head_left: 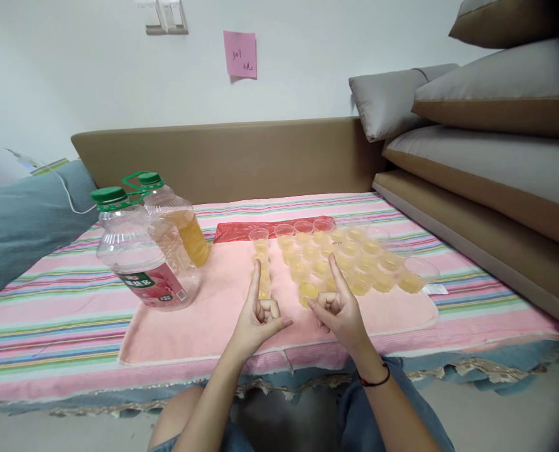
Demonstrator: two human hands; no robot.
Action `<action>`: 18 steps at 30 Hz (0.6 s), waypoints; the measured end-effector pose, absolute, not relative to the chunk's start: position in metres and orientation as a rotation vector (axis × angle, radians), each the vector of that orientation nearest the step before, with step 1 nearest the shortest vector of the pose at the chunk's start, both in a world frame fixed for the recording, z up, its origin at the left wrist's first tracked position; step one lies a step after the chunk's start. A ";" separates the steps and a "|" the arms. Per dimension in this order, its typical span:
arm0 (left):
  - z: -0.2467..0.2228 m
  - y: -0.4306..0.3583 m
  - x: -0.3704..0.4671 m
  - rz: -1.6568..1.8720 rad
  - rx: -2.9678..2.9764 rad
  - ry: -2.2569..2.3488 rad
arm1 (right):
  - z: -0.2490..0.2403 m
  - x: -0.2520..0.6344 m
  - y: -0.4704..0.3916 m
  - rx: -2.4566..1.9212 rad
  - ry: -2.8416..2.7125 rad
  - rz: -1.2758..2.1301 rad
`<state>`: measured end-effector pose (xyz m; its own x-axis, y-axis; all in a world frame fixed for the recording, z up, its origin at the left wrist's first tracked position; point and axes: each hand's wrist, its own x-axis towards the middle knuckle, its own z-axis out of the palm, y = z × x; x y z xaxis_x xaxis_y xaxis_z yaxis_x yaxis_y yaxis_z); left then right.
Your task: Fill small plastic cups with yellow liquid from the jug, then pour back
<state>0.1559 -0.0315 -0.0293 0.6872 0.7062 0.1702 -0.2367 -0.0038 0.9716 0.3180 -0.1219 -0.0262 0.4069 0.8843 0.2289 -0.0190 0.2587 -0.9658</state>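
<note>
My left hand (pixel 260 314) is raised in front of a single column of clear plastic cups (pixel 259 242), its index finger pointing up, thumb out and the other fingers curled. Nothing is in it. My right hand (pixel 338 307) mirrors it, index finger up, before a larger block of cups (pixel 348 251) holding yellow liquid. Its thumb is near a front cup (pixel 309 292); whether they touch I cannot tell. The cups stand on a pink cloth (pixel 176 336). At the left stand a nearly clear large bottle (pixel 154 282) and, behind it, a bottle with amber liquid (pixel 192 235), both green-capped.
A flat red package (pixel 237 231) lies behind the cups on the striped cover (pixel 63 314). Stacked cushions (pixel 496 150) rise at the right, a blue cushion (pixel 34 213) is at the left, and a brown backrest (pixel 227 160) stands behind.
</note>
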 end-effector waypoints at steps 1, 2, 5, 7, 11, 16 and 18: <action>-0.029 -0.032 0.156 0.776 1.386 0.428 | -0.027 0.318 -0.122 -1.140 -0.961 0.764; -0.029 -0.032 0.156 0.772 1.383 0.428 | -0.027 0.318 -0.122 -1.137 -0.958 0.765; -0.029 -0.032 0.156 0.760 1.377 0.417 | -0.028 0.319 -0.122 -1.127 -0.947 0.767; -0.030 -0.032 0.156 0.752 1.379 0.408 | -0.028 0.320 -0.122 -1.135 -0.943 0.770; -0.032 -0.032 0.156 0.751 1.384 0.402 | -0.029 0.321 -0.124 -1.165 -0.943 0.755; -0.032 -0.029 0.153 0.749 1.372 0.370 | -0.031 0.320 -0.122 -1.169 -0.964 0.729; -0.031 -0.028 0.150 0.755 1.368 0.370 | -0.031 0.319 -0.122 -1.167 -0.954 0.725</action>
<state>0.1496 -0.0276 -0.0308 0.7160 0.6733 0.1842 -0.2667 0.0200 0.9636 0.3186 -0.1216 -0.0314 0.4346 0.8695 0.2347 0.0072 0.2573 -0.9663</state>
